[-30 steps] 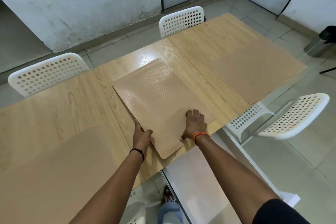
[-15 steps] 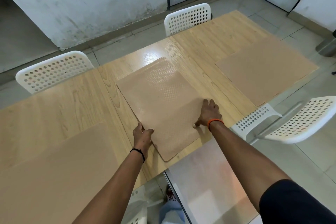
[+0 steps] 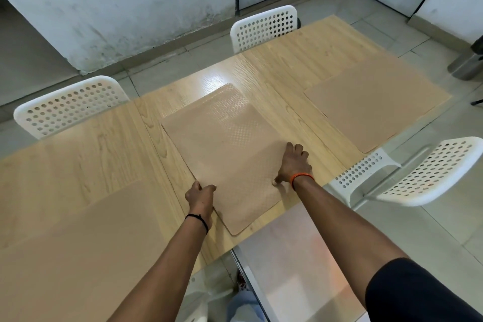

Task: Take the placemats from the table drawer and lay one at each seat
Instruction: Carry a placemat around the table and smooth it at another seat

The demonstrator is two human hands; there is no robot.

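Note:
A tan textured placemat (image 3: 224,149) lies skewed in the middle of the wooden table (image 3: 86,154), its near corner close to the table's front edge. My left hand (image 3: 200,196) grips its left edge, thumb on top. On the mat's right edge sits my right hand (image 3: 294,165), fingers curled over the edge and thumb pressed onto the mat. A second placemat (image 3: 376,110) lies flat at the right end, and a third placemat (image 3: 78,243) lies at the near left.
White perforated chairs stand at the far left (image 3: 70,104), far middle (image 3: 264,26) and near right (image 3: 418,172). A pale drawer panel (image 3: 295,256) juts out below the table's near edge. My feet show on the tiled floor beneath.
My right hand has moved from the mat's near corner out to its right edge. The mat has shifted a little on the table while my left hand kept its grip.

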